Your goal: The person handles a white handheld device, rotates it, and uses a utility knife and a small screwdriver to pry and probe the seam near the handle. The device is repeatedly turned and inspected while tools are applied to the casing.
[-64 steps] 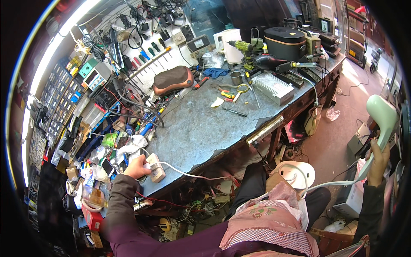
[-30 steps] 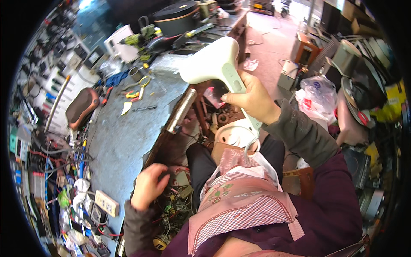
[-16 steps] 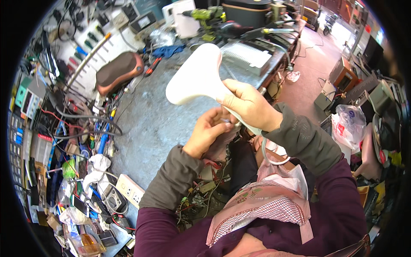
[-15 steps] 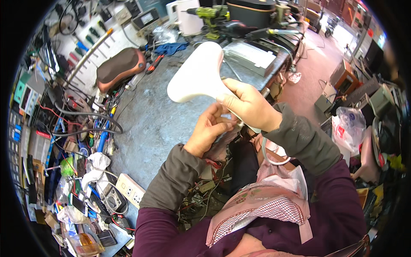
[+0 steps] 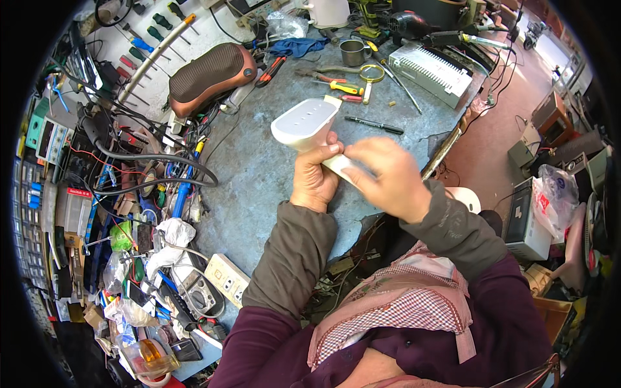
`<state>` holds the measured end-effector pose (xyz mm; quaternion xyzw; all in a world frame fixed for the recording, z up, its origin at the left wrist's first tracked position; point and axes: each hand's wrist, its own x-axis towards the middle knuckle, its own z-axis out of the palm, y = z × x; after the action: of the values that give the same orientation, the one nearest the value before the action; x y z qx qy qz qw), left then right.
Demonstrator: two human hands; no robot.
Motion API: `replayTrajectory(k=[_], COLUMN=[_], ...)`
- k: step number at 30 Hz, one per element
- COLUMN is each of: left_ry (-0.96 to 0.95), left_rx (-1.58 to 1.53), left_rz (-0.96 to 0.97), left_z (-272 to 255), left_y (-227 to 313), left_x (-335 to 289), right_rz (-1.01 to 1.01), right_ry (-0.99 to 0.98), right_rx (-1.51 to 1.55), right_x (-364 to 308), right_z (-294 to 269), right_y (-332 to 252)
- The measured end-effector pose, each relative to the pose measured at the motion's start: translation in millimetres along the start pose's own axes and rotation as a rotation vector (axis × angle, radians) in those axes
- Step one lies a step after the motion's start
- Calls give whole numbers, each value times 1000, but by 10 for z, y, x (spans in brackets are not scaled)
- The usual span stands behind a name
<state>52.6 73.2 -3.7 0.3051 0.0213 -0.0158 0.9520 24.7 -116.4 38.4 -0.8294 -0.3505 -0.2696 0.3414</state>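
A white device (image 5: 304,121) with a wide rounded head and a narrow neck is held above the blue-grey bench. Its pale grey oval panel, marked with a row of small dots, faces up; I cannot tell its exact kind. My left hand (image 5: 315,173) is closed around the neck just below the head. My right hand (image 5: 387,176) lies over the lower neck, its fingers smeared by motion, so its grip cannot be made out. Beyond the head, a black pen (image 5: 374,125) lies on the bench. A white rounded piece (image 5: 464,197) shows behind my right forearm.
Farther back lie a yellow-handled screwdriver (image 5: 343,86), a magnifying glass (image 5: 371,74), a metal cup (image 5: 352,52) and a silver finned box (image 5: 431,74). A brown massage pillow (image 5: 210,76) sits at the far left. Cables, tools and a power strip (image 5: 226,278) crowd the left side.
The white device has turned over, so its grey panel now shows, and it has come lower. My left hand has moved up to its neck. The view has shifted, revealing more bench tools.
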Motion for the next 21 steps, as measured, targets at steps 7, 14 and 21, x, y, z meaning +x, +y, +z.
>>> replayTrajectory(k=[7, 14, 21], left_ry=[-59, -336, -198], left_rx=[87, -4, 150], left_rz=[-16, -47, 14], left_z=[510, 91, 129], left_y=[153, 143, 93], left_x=[-295, -79, -190], right_rz=[-316, -287, -344], right_ry=[-148, 101, -81], right_rx=[9, 100, 7], right_x=[528, 588, 525], right_z=[-34, -51, 68], right_y=[105, 40, -53])
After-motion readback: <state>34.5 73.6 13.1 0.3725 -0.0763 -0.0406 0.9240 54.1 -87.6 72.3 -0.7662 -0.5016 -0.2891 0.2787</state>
